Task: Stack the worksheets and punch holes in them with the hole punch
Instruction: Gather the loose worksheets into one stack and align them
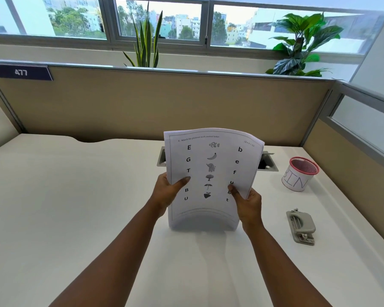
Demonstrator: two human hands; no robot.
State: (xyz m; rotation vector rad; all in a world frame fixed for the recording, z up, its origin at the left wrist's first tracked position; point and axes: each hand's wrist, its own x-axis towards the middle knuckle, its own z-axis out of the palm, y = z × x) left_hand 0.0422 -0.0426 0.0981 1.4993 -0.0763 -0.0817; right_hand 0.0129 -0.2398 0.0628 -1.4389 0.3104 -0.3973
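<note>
A stack of white worksheets (211, 165) stands upright on its bottom edge on the white desk (75, 207), bowed toward me; the top sheet shows letters and small pictures. My left hand (167, 192) grips its left edge, thumb on the front. On the right edge my right hand (247, 202) holds the stack the same way. A grey hole punch (300, 227) lies flat on the desk to the right of my right hand, apart from the paper.
A pink mesh cup (299, 176) wrapped in paper marked "BIN" stands beyond the punch. A grey cable hatch (267, 162) sits in the desk behind the sheets. Beige partitions (153, 103) close off the back and right; plants stand behind them.
</note>
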